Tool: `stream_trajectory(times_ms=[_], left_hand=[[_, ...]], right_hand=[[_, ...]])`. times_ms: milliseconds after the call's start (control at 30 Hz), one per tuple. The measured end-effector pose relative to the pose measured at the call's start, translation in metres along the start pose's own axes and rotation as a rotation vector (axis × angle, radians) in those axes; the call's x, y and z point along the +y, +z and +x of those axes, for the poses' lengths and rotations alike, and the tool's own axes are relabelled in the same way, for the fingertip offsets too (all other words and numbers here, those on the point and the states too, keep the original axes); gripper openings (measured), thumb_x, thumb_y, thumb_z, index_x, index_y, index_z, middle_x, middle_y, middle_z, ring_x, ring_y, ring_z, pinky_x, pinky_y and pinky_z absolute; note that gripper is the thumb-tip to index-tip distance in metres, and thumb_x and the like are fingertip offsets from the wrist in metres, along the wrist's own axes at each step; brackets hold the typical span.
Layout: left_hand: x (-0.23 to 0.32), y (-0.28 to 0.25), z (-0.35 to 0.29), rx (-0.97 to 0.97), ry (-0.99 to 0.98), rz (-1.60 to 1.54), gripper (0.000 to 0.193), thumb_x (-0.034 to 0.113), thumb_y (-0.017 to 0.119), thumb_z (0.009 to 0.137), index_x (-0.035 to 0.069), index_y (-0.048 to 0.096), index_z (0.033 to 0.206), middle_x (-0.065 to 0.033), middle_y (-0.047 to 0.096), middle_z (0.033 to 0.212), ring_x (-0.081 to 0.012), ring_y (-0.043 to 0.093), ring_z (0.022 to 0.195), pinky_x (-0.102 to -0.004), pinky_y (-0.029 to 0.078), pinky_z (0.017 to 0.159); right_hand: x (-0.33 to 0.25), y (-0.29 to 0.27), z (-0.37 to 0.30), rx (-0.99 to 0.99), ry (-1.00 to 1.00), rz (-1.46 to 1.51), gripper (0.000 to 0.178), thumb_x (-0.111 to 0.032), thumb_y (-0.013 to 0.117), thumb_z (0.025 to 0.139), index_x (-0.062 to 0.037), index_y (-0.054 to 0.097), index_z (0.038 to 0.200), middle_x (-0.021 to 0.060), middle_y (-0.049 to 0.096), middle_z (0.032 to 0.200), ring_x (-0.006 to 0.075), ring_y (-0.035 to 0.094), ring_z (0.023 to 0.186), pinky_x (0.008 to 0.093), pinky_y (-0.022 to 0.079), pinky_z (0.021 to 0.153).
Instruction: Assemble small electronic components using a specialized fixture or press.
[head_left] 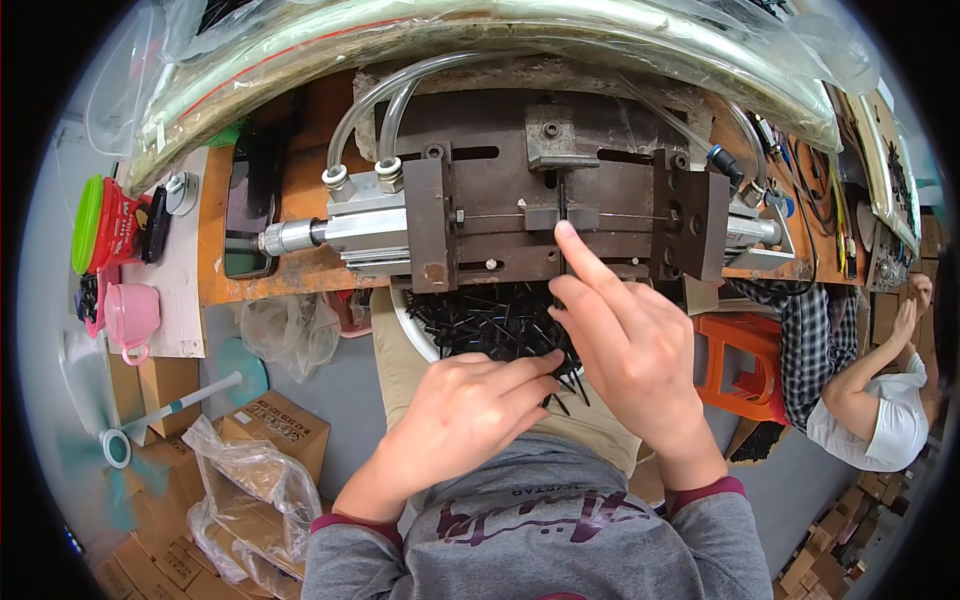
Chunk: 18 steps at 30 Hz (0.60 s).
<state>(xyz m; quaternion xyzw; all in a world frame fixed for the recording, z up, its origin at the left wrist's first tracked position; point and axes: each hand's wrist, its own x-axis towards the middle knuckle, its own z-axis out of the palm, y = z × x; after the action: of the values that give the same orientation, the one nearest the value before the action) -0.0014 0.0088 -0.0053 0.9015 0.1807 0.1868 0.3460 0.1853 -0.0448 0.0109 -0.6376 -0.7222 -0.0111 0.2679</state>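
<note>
A bench fixture of dark metal stands before me, with a small two-part grey block at its middle. A thin black rod-like piece stands upright in the picture at that block. My right hand has its index finger stretched out, its tip touching the block by the rod's lower end; the other fingers are bent and apart from it. My left hand rests over a white bowl of thin black pieces in my lap. Its fingertips are drawn together at the pile; what they grip is unclear.
Silver air cylinders with clear hoses flank the fixture on the wooden bench. At left are a phone, a pink cup and a fan. An orange stool and another person are at right.
</note>
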Motion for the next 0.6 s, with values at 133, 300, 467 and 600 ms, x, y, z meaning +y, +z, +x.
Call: stream_trajectory(times_ms=[133, 300, 467, 600], left_hand=[[-0.009, 0.017, -0.009, -0.069, -0.033, -0.040, 0.023, 0.018, 0.080, 0.074, 0.006, 0.072, 0.092, -0.0057, 0.073, 0.105, -0.0250, 0.069, 0.074, -0.0363, 0.055, 0.066], [-0.027, 0.039, -0.017, -0.074, -0.079, -0.009, 0.026, 0.017, 0.078, 0.075, 0.005, 0.072, 0.097, -0.0068, 0.071, 0.111, -0.0258, 0.070, 0.079, -0.0370, 0.056, 0.069], [-0.027, 0.044, -0.018, 0.109, -0.066, 0.148, 0.043, 0.027, 0.080, 0.078, 0.005, 0.069, 0.114, -0.0085, 0.067, 0.126, -0.0229, 0.071, 0.080, -0.0337, 0.057, 0.070], [-0.021, 0.047, -0.016, 0.134, -0.065, 0.096, 0.058, 0.036, 0.080, 0.079, 0.006, 0.065, 0.127, -0.0102, 0.069, 0.122, -0.0203, 0.071, 0.075, -0.0312, 0.057, 0.067]], right_hand=[[-0.004, -0.001, 0.007, 0.007, 0.039, -0.052, 0.023, -0.004, 0.078, 0.072, -0.0039, 0.068, 0.093, 0.0092, 0.069, 0.128, 0.0171, 0.059, 0.058, 0.0287, 0.049, 0.056], [-0.007, -0.005, 0.008, -0.059, 0.054, -0.092, 0.022, -0.004, 0.079, 0.073, -0.0038, 0.069, 0.092, 0.0093, 0.070, 0.124, 0.0177, 0.060, 0.058, 0.0289, 0.049, 0.055], [-0.020, -0.022, 0.001, 0.204, 0.022, 0.393, 0.017, -0.008, 0.077, 0.080, 0.0014, 0.071, 0.093, 0.0155, 0.075, 0.098, 0.0232, 0.070, 0.073, 0.0310, 0.055, 0.065], [-0.039, -0.050, -0.004, 0.429, -0.043, 1.070, 0.021, -0.007, 0.070, 0.085, -0.0015, 0.066, 0.104, 0.0135, 0.070, 0.109, 0.0217, 0.067, 0.084, 0.0319, 0.052, 0.074]])
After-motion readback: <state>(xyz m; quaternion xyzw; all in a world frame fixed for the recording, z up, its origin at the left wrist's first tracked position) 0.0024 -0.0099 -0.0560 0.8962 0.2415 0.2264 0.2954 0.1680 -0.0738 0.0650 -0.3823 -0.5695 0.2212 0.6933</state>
